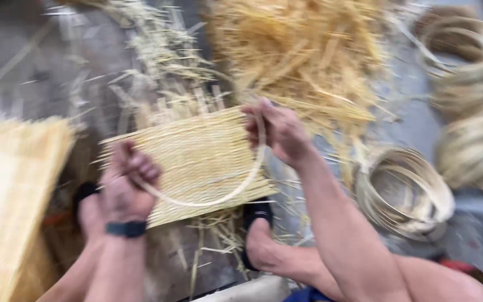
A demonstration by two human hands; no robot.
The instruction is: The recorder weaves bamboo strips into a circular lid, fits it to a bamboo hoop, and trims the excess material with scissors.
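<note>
Nearest the camera: two bare forearms, the left with a dark wristband (126,229). Far left, a pale woven panel (12,184) lies on the floor. Left hand (127,179): fingers clamped on one end of a bent cane strip (219,198). Woven straw mat (197,159): between both hands, under the strip's curve. Right hand (280,131): closed on the strip's other end, at the mat's upper right edge. Behind: loose straw heap (303,50). Right: coiled cane rings (406,190), well apart from the hands.
</note>
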